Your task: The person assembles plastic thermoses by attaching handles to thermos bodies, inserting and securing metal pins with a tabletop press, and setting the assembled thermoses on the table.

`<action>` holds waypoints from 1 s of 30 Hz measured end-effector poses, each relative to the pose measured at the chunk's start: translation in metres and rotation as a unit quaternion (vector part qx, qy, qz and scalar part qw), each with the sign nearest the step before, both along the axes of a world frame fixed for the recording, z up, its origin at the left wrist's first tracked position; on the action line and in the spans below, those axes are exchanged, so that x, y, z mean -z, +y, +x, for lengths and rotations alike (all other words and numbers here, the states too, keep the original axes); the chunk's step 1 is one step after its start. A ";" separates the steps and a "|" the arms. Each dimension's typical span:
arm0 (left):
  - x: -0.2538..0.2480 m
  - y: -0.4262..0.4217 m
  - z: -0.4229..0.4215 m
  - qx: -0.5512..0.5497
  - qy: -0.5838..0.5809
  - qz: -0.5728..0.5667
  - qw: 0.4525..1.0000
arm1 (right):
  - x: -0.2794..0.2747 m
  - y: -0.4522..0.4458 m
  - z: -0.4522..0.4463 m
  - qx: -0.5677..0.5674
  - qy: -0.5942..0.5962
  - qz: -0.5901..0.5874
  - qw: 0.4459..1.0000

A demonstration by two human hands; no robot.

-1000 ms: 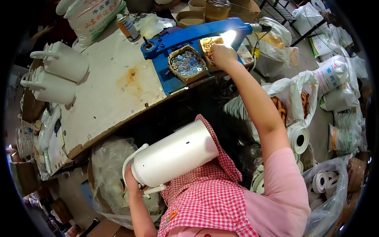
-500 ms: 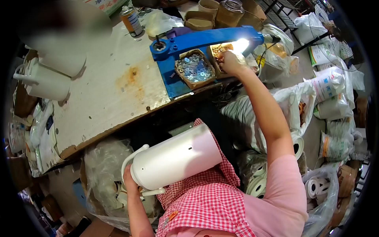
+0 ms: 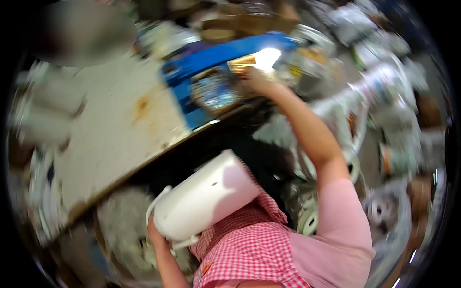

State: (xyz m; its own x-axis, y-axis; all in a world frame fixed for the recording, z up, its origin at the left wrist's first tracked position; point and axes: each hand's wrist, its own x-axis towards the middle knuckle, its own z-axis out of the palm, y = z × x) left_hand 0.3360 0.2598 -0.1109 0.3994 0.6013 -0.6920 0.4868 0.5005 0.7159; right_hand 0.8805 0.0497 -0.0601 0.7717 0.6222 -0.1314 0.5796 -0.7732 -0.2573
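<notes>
A white jug-like cylinder with a curved handle lies tilted across my lap, its wide end to the upper right. My left hand grips its lower left end beside the handle. My right hand is stretched out over the workbench, at the small box of copper-coloured pieces. Motion smears its fingers, so whether they hold anything is unclear. Just left of that hand is an open box of shiny metal washers. A blue metal arm-like fixture spans behind both boxes, with a bright light at its right end.
The worn, pale workbench has a rust stain. More white cylinders stand at its left. Plastic bags lie below the bench edge. White round parts in bags and printed sacks crowd the right side.
The view has shifted and blurred, so the bench and boxes appear farther left. My right hand has drawn back slightly toward the near edge of the copper-coloured pieces' box. My left hand keeps its hold.
</notes>
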 end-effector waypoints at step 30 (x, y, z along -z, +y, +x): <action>-0.009 -0.022 0.000 -0.077 -0.079 0.019 0.994 | -0.120 0.126 -0.069 -0.123 0.180 0.498 0.840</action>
